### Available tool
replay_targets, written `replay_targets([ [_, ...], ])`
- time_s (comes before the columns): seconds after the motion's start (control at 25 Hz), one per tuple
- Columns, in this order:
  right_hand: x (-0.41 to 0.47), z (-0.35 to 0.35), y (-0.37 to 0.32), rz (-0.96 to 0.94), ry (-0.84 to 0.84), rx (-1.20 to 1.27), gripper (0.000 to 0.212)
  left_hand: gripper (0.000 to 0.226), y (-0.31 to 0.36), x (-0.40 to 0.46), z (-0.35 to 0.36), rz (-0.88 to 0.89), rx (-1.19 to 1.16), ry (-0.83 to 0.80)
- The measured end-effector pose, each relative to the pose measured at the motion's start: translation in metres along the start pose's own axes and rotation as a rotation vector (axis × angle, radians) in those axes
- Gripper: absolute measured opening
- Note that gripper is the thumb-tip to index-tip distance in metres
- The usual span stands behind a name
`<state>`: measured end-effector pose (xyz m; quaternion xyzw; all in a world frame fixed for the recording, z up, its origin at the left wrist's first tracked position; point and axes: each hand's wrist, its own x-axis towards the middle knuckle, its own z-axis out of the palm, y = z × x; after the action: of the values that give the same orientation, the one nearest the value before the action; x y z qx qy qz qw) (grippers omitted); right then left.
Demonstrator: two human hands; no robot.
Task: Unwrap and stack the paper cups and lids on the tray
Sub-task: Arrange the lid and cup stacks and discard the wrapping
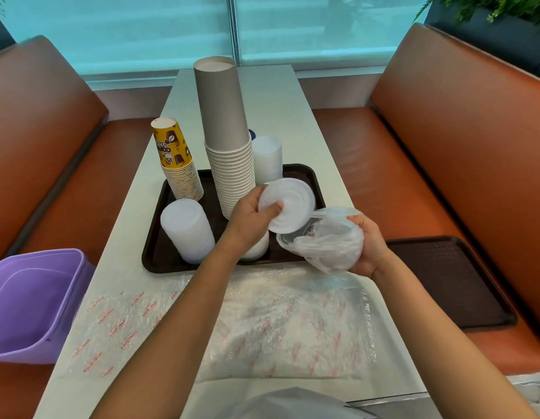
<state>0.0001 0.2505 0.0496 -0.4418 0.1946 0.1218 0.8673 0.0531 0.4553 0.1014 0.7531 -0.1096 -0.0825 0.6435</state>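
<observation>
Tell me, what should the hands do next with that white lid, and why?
Probably set the round white plastic lid held by the left hand onto the short lid stack beneath it on the dark brown tray. It looks free of the crumpled clear plastic wrapper in the right hand.

Browns, whites and one splash of yellow

The tray [160, 237] is dark brown, the table [292, 116] pale grey-white. The tall cup stack [226, 140] is taupe-grey on top with white rims below; the smaller cup stack [175, 158] is yellow with brown and white cartoon print (the lettering reads upside down). The lids [288, 204] are translucent white, the plastic wrap [262, 322] clear with red lettering, the bin [30, 303] lilac, the benches [444, 146] rust-orange, and the second tray [462, 285] dark brown.
</observation>
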Motion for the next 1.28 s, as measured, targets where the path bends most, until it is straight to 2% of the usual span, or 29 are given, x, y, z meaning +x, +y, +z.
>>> replay_targets([
  [0.08,0.003,-0.005,0.000,0.000,0.039,0.009,0.046,0.027,-0.007,-0.002,-0.009,0.110,0.270,0.175],
  [0.16,0.006,-0.007,-0.001,-0.008,0.056,0.026,0.044,0.032,-0.023,-0.003,-0.018,0.257,0.588,0.269],
  [0.28,0.008,-0.005,0.000,-0.002,0.045,0.035,0.047,0.042,-0.053,-0.002,-0.025,0.413,0.894,0.285],
  [0.36,0.010,-0.006,0.000,0.004,0.017,0.032,0.065,0.045,-0.067,-0.002,-0.026,0.410,1.003,0.220],
  [0.48,0.013,-0.009,0.003,0.015,-0.005,0.030,0.077,0.046,-0.080,-0.009,-0.024,0.235,1.052,0.046],
  [0.6,0.012,-0.006,0.002,0.022,-0.006,0.020,0.064,0.056,-0.086,-0.011,-0.024,0.147,1.125,-0.065],
  [0.76,0.011,-0.003,0.001,0.027,0.030,0.010,0.053,0.068,-0.083,-0.002,-0.019,0.139,1.114,0.021],
  [0.84,0.011,-0.002,0.001,0.028,0.030,0.011,0.054,0.087,-0.080,0.005,-0.016,-0.012,1.008,0.045],
  [0.96,0.011,-0.002,0.001,0.024,0.038,-0.001,0.059,0.110,-0.077,0.015,-0.014,-0.243,0.975,-0.030],
  [1.16,0.008,-0.003,0.002,0.005,-0.054,0.028,0.075,0.102,-0.079,0.020,-0.013,-0.318,1.065,-0.086],
  [1.28,0.007,-0.002,0.003,-0.033,-0.104,0.067,0.072,0.104,-0.072,0.017,-0.013,-0.326,1.100,-0.119],
])
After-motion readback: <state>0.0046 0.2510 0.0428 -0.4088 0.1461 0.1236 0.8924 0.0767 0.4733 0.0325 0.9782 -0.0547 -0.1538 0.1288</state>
